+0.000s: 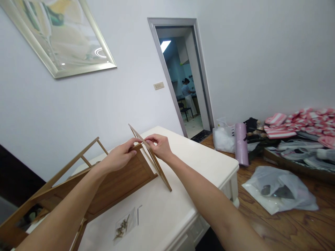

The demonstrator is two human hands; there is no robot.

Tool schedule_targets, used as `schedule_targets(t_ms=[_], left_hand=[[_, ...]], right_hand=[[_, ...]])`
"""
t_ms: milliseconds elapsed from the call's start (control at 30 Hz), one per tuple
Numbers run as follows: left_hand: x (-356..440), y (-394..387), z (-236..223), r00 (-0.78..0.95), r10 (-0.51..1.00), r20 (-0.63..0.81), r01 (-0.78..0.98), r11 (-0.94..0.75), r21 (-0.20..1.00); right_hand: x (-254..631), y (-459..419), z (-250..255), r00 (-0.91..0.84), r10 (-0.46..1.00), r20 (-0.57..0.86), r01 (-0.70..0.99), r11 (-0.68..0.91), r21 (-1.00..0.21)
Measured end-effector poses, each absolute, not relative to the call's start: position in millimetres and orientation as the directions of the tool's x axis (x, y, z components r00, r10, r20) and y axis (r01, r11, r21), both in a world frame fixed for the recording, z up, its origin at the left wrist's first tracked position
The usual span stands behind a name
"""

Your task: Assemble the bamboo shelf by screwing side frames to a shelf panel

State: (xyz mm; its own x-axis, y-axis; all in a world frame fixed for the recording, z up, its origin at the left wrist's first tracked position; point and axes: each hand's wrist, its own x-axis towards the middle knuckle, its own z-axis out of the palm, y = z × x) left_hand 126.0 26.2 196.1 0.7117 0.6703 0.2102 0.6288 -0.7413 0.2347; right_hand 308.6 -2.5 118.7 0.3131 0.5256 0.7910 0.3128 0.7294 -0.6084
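1. Alignment likely matters most in the head view: keep the tilted wooden board [160, 170] square to the wooden frame [117, 183] on the white table [199, 157].
2. Left hand [121, 155]: thumb and forefinger slightly apart at the frame's corner; clamping unclear.
3. Right hand [159, 146]: fingertips bunched at the board's outer face; anything pinched is hidden.

Head cam, fwd/down, prob. tilted

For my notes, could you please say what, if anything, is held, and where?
The right hand holds the thin wooden panel by its upper part; left hand, unclear.
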Motion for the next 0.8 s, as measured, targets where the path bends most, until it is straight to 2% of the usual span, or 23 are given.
schedule_targets(t_ms=[500,800], left_hand=[[127.1,28.9,198.3,0.724,0.664,0.188,0.618,-0.745,0.251],[127.5,30.6,194.6,0.713,0.668,0.210,0.633,-0.743,0.215]], right_hand=[[307.6,2.0,115.8,0.326,0.564,0.759,0.245,0.725,-0.644],[314.1,10.8,115.5,0.264,0.703,0.660,-0.108,0.702,-0.704]])
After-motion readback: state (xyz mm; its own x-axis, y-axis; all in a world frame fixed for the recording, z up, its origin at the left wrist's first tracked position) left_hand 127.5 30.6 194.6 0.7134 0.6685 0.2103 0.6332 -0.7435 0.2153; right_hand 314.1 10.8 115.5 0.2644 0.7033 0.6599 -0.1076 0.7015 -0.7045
